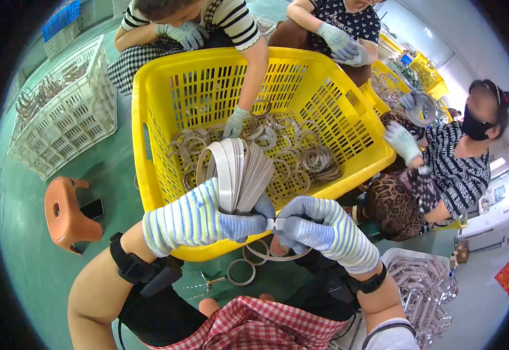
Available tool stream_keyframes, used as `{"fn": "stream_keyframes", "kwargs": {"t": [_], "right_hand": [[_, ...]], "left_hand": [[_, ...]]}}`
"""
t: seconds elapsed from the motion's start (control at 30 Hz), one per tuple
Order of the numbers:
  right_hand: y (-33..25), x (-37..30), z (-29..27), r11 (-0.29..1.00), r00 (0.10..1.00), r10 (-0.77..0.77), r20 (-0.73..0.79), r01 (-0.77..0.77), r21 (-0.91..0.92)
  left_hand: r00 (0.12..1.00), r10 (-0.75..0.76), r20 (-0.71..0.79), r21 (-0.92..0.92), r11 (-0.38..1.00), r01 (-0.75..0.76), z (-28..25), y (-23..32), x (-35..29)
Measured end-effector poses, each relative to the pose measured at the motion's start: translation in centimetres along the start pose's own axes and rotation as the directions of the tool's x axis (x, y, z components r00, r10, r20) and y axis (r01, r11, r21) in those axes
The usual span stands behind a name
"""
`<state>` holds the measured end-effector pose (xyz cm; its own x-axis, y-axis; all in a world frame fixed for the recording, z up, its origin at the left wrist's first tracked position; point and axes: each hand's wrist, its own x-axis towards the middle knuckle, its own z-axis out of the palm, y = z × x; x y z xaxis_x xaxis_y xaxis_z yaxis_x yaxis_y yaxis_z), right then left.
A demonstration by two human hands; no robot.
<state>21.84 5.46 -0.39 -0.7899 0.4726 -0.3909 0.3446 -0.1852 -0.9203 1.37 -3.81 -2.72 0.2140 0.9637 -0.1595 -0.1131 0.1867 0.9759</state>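
Observation:
A thick bundle of flat grey rings (245,175), fanned out at the top, is gripped in my left hand (190,219), closed in its striped knit glove. My right hand (333,233), gloved alike, pinches the white end of a single grey ring (279,259). The thumbs of both hands meet at this end, and the ring's loop hangs below them. Both hands are over the near rim of a yellow slatted basket (339,188). Many loose rings (318,160) lie in its bottom, where a co-worker's gloved hand (235,122) reaches in.
An orange stool (62,204) and a dark phone (93,209) are on the green floor at left. Stacked white crates (73,128) stand behind them. Near my feet lie a ring (241,284) and a small metal tool (210,282). More people sit around the basket. A crate of rings (423,286) is at right.

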Motion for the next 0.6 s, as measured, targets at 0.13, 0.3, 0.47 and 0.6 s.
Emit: {"fn": "stream_keyframes", "kwargs": {"t": [0.13,0.3,0.47,0.6], "right_hand": [[0.04,0.06,-0.04,1.000,1.000,0.005,0.010,-0.005,0.026],[0.44,0.27,-0.14,1.000,1.000,0.006,0.024,-0.006,0.016],[0.54,0.29,-0.21,1.000,0.999,-0.017,0.030,0.016,0.025],[0.25,0.21,-0.20,0.999,0.999,-0.017,0.047,0.015,0.033]], "left_hand": [[1.000,0.012,0.008,0.025,1.000,-0.012,-0.09,0.00,-0.02],[1.000,0.027,0.005,0.066,0.997,-0.027,-0.06,0.16,-0.19],[0.998,0.059,0.011,0.070,0.996,-0.060,-0.13,-0.10,-0.11],[0.994,0.103,-0.027,0.078,0.992,-0.101,-0.04,-0.47,0.07]]}}
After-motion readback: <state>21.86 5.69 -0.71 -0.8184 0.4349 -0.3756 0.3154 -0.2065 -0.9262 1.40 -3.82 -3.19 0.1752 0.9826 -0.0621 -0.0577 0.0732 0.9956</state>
